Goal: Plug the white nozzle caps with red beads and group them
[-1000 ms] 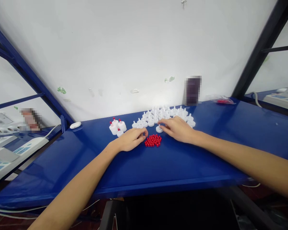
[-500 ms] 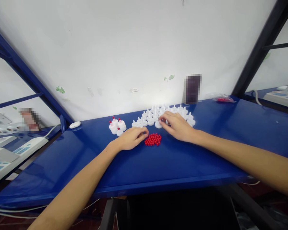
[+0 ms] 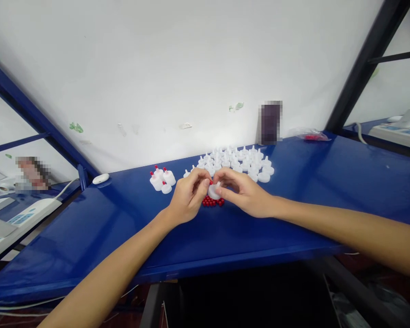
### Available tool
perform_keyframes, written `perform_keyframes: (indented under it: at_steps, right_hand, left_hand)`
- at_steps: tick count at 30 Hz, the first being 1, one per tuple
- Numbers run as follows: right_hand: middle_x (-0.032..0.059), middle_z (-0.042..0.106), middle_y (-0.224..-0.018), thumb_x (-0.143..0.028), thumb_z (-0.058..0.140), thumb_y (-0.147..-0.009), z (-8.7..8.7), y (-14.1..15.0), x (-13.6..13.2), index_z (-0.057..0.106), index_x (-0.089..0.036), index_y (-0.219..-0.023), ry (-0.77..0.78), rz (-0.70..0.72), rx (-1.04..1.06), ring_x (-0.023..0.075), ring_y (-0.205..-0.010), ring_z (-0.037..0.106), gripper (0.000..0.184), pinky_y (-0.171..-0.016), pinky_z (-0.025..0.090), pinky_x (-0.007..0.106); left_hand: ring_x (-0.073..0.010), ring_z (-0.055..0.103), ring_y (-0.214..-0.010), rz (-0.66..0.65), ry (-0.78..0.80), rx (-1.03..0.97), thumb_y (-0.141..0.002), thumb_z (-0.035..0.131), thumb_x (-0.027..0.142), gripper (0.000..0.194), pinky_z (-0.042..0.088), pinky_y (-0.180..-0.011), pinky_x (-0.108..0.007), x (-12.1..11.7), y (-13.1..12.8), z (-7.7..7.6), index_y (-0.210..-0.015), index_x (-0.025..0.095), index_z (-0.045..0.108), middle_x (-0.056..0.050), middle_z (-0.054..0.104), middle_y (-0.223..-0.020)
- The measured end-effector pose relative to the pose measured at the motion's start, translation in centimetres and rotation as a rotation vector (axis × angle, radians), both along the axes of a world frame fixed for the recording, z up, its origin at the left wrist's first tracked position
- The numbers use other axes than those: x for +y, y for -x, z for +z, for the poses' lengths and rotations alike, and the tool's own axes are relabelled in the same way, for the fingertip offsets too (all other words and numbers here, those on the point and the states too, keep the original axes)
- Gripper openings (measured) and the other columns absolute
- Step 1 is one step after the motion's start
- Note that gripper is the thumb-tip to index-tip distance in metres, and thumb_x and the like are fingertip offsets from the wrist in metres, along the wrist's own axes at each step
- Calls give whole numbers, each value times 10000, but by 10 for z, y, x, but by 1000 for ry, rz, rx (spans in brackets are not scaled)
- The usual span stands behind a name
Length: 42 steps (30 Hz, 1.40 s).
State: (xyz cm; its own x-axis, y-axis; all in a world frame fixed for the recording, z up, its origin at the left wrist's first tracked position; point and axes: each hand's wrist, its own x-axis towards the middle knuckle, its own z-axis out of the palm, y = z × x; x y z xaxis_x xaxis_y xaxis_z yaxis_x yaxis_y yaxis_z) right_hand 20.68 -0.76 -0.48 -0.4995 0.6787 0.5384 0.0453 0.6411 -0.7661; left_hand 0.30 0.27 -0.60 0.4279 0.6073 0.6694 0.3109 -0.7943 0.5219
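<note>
My left hand (image 3: 188,197) and my right hand (image 3: 243,193) meet above a small heap of red beads (image 3: 212,202) on the blue table (image 3: 130,228). Between their fingertips they pinch one white cap (image 3: 213,191). The left hand's fingers are pressed together at the cap's left side; whether a red bead is in them is hidden. Behind the hands lies a cluster of several loose white caps (image 3: 239,162). To the left stand three white caps with red tips (image 3: 161,179).
A small white oval object (image 3: 100,178) lies at the table's back left. A clear bag with red pieces (image 3: 309,135) sits at the back right by a dark post. White power strips (image 3: 17,216) lie on the bench to the left.
My right hand picked a white cap from the cluster and brought it toward me. My left hand lifted from the table beside the red beads, and both now meet on the cap.
</note>
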Motion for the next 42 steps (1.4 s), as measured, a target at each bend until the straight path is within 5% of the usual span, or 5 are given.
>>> perform_keyframes:
  at_steps: [11,21,27,34,42]
  right_hand:
    - [16,654,-801,-419,629,-951,1,-4,-1,621,-188,-887,121,103,-46,153,-744,593,240,-701,470,295]
    - [-11,666,-809,-396,672,-929,4,-1,-5,486,-222,-1072,430,247,131,161,-766,654,292,-735,498,313]
    - [-98,558,-657,-389,713,-907,5,5,-7,429,-228,-1123,495,297,168,101,-609,539,392,-609,410,245]
    - [-110,565,-643,-443,757,-868,2,9,-7,430,-211,-1088,490,342,138,65,-544,469,457,-567,357,220]
    - [-72,648,-748,-413,743,-892,2,12,-9,414,-222,-1092,511,378,161,98,-698,653,430,-662,481,229]
  left_hand:
    - [-107,534,-624,-16,-37,47,-1044,452,362,221,422,-580,-232,-7,-3,2,-1003,184,576,-1,591,-747]
    - [-140,558,-697,-82,-189,143,-1041,394,416,327,459,-667,-278,-9,-3,7,-1154,180,591,-39,632,-852]
    - [-170,463,-652,108,-479,208,-986,342,608,495,400,-588,-312,-13,-14,8,-921,184,588,-35,508,-746]
    - [-134,466,-632,77,-565,79,-947,505,383,288,427,-565,-275,-15,-16,11,-783,181,627,-28,501,-737]
    - [-161,559,-677,-58,-462,28,-984,398,326,319,480,-652,-328,-15,-16,9,-811,187,628,-58,620,-760]
